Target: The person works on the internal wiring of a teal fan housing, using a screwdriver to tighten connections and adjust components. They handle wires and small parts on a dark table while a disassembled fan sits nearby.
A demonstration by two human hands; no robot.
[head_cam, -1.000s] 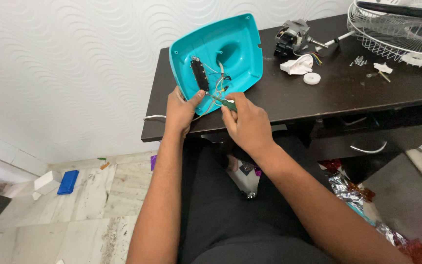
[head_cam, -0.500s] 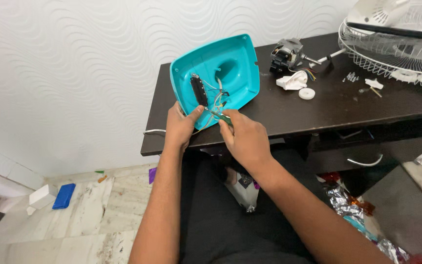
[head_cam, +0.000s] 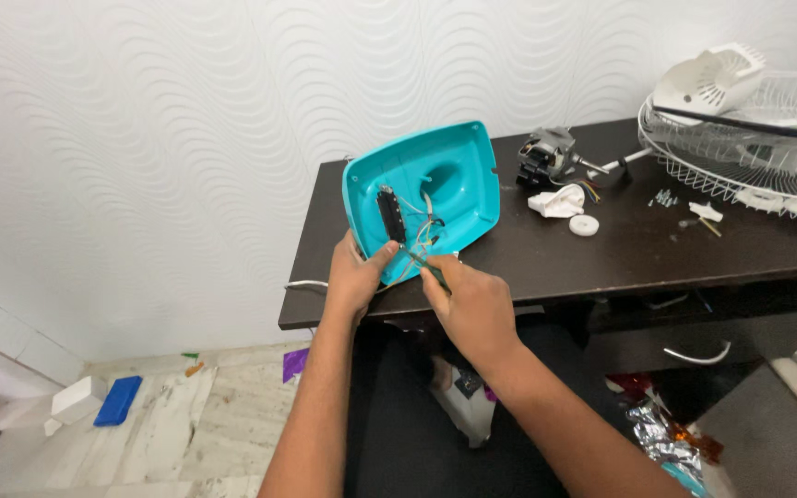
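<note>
A turquoise plastic fan base [head_cam: 454, 166] stands tilted on its edge at the left end of a dark table [head_cam: 620, 254], hollow side facing me. Inside it are a black switch block [head_cam: 389, 214] and a bundle of coloured wires [head_cam: 423, 238]. My left hand [head_cam: 354, 277] grips the lower left rim of the base, thumb pressed near the switch block. My right hand [head_cam: 472, 302] pinches the wires at the bottom rim.
On the table to the right lie a small fan motor [head_cam: 548, 155], a crumpled white scrap [head_cam: 557, 203], a white round cap [head_cam: 584, 224], loose screws [head_cam: 664, 197] and a white wire fan guard [head_cam: 749, 138]. A blue box [head_cam: 118, 399] lies on the tiled floor, foil wrappers [head_cam: 661, 429] at lower right.
The view has shifted so the base and hands sit lower and more central. Both hands keep their hold on the base and wires, with the right fingers working at the wires.
</note>
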